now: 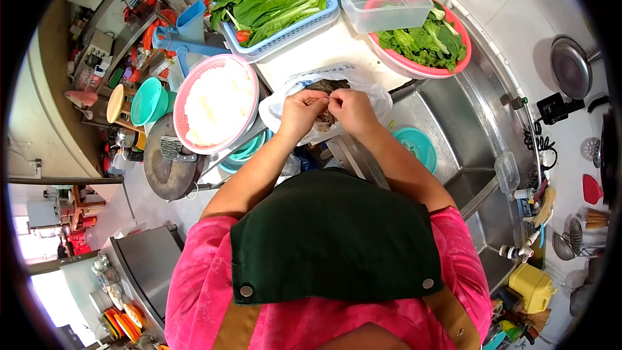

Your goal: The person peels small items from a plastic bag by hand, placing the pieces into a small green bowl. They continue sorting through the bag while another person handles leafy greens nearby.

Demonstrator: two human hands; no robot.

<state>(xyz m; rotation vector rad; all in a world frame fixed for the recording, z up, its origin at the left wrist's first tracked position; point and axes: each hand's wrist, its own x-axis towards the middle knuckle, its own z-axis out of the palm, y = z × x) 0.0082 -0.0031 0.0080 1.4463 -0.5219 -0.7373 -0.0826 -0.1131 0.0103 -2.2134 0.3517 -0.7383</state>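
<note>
Both hands meet over a white plastic bag with blue print, opened wide at the sink's edge. Inside it lie brownish-grey pieces too small to identify. My left hand is closed, thumb and fingers pinched together above the bag's mouth. Right beside it, my right hand pinches in the same way, its fingertips almost touching the left ones. Whatever sits between the fingertips is hidden or too small to name.
Left of the bag stands a pink basket of white food, near a round chopping board with a cleaver. Behind are a blue basket of leafy greens, a clear container and a red basin. A teal bowl sits in the steel sink.
</note>
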